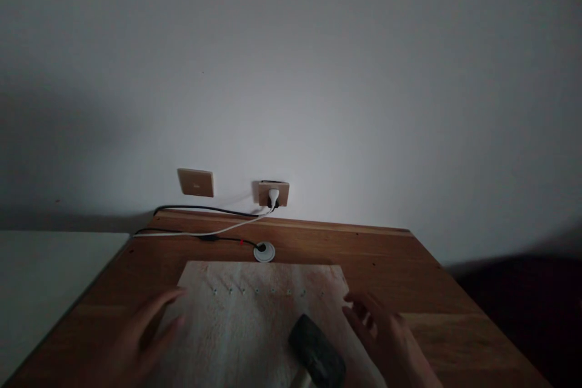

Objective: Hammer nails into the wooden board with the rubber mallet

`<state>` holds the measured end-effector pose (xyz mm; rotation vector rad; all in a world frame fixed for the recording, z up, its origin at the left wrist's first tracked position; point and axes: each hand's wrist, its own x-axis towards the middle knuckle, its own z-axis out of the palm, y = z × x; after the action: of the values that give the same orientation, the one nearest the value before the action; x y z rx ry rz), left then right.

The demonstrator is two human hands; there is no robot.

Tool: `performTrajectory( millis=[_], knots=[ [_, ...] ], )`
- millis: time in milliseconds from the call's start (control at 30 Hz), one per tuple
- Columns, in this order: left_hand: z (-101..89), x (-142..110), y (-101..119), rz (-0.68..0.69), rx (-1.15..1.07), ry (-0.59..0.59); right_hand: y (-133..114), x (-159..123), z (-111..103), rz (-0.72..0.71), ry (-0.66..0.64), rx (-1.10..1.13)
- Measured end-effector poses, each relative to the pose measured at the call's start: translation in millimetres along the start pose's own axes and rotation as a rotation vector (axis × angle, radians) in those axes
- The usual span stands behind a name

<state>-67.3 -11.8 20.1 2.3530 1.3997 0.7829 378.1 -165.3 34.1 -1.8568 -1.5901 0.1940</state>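
A pale board [248, 339] is lying flat on a wooden tabletop [454, 330], which is probably giving it firm backing from beneath. The left hand [131, 339], blurred, is hovering at the board's left edge with thumb and fingers spread, while the right hand [386, 333] is curving its loosely parted fingers beside the board's right edge. The two hands are standing well apart and are clamping on nothing visible; whether any fingertip is touching the board, I cannot tell. That flanking posture is seemingly suiting a board being framed or steadied from both sides. Along the board's far part a row of small fasteners [273, 290], perhaps nails, is running roughly parallel to its far edge, their spacing presumably keeping each one separately reachable. A dark-headed mallet [317, 351] is resting, it appears, on the board's near right part, its pale handle pointing toward the person, likely for an easy grasp. Beyond the board's far edge, a round cable outlet [268, 256] is taking a black cord [231, 239], leaving the board's surface uncluttered by wiring.
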Motion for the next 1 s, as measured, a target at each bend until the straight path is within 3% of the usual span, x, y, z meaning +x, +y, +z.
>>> performTrajectory(
  millis=[133,267,567,1000],
  knots=[
    [40.9,35,15,0.173,-0.1,0.047,-13,29,38,-0.053,-0.012,0.049],
    [64.7,41,13,0.221,-0.141,0.042,-10,27,59,-0.058,0.016,0.07],
    [63.7,35,11,0.147,-0.218,0.006,3,17,72,-0.037,0.087,0.074],
    [58.2,36,17,0.308,-0.179,0.12,15,17,71,-0.073,0.09,0.109]
  ],
)
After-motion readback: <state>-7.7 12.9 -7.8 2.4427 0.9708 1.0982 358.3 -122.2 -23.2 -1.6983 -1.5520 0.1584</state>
